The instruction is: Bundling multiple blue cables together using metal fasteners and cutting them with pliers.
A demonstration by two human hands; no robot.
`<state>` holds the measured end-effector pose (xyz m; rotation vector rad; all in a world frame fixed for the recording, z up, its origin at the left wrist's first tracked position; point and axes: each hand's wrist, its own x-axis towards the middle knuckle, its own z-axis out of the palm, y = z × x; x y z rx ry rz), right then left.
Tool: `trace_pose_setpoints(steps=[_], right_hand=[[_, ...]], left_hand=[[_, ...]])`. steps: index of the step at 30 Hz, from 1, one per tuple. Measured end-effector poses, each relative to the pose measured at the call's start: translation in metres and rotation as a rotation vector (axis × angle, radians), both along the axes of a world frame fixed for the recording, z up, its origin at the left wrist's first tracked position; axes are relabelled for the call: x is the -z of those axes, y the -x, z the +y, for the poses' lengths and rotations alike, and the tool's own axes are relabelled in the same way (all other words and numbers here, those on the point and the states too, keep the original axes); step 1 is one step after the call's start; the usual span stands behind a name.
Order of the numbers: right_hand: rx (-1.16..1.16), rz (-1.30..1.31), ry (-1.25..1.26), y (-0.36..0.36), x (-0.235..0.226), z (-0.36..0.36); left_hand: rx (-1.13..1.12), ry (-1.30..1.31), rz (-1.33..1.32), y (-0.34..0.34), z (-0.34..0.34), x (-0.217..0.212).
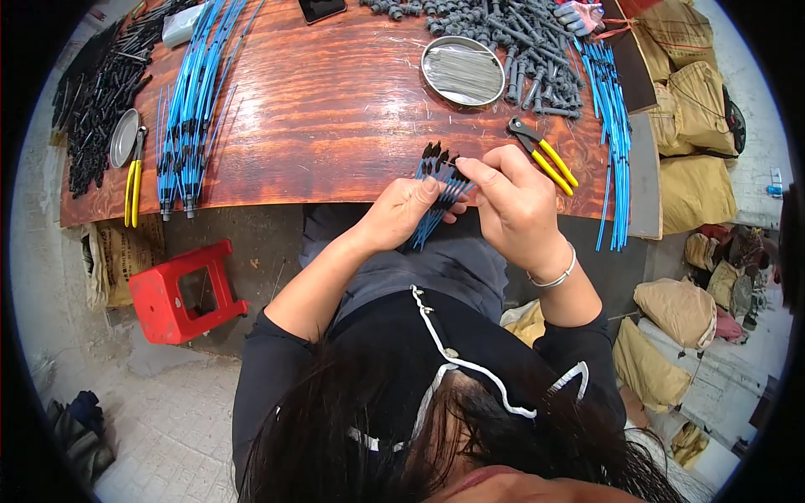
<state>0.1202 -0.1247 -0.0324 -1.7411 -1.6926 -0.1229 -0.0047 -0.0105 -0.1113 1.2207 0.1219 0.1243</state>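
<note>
One red-brown table lies ahead; from the blue tube bundle, a red stool is at eight o'clock, tan sacks at two; a dish of pale strips sits at twelve, a second dish at nine. The left hand grips the bundle across the table edge; the right hand, fingers narrow, is at its black tips; its hold I cannot tell.

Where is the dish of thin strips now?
In the head view, the dish sits right of centre on the table, beside the grey parts and beyond the right hand.
</note>
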Motion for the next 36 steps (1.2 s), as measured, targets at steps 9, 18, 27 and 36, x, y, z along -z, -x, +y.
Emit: trace_pose_setpoints(steps=[9,18,27,36], right_hand=[[0.011,0.029,-0.052,0.001,0.014,0.002],[-0.032,-0.071,0.075,0.001,0.0,0.003],[-0.108,0.102,0.042,-0.008,0.001,0.002],[-0.119,0.011,0.049,-0.005,-0.002,0.004]], left_hand=[[0.003,-0.002,0.025,0.0,-0.001,-0.003],[0.015,-0.107,0.037,-0.001,0.001,0.0],[-0.003,-0.001,0.034,0.0,-0.001,0.003],[0.001,-0.072,0.008,0.001,0.0,0.001]])
